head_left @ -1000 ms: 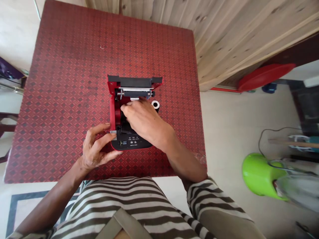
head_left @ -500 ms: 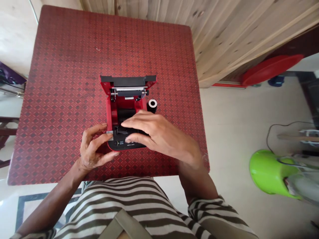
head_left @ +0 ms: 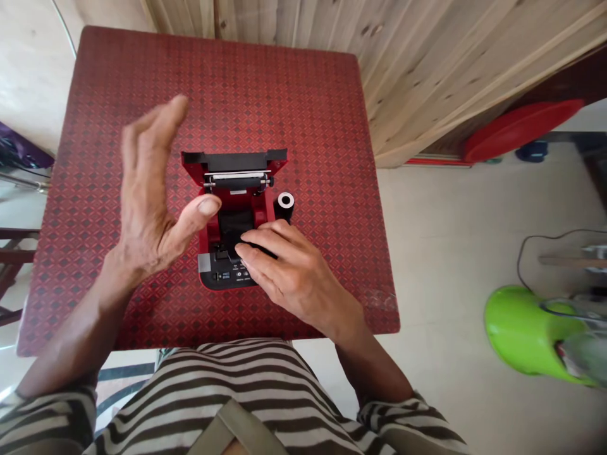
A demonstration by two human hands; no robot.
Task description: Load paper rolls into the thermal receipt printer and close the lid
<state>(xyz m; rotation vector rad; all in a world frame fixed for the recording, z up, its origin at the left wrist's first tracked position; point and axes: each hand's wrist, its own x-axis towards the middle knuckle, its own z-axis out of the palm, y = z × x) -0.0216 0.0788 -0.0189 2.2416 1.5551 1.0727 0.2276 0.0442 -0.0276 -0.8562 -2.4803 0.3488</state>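
A small red and black printer (head_left: 236, 218) sits on the red patterned table (head_left: 142, 76) with its lid (head_left: 234, 159) flipped up and back, baring the dark paper bay. My right hand (head_left: 289, 272) lies flat on the printer's black front panel, fingers stretched out and holding nothing. My left hand (head_left: 154, 189) is raised in the air to the left of the printer, fingers straight and thumb out, empty and touching nothing. A small black roll with a white core (head_left: 285, 203) stands upright against the printer's right side.
A wooden plank wall (head_left: 427, 57) runs behind the table. To the right, on the pale floor, stand a bright green container (head_left: 526, 332) and a red plastic object (head_left: 516, 129). A dark chair frame (head_left: 12, 265) shows at the left edge.
My left hand has let go of the printer's front left corner and risen up to its left, fingers spread. My right hand has come back from the paper bay to the front panel.
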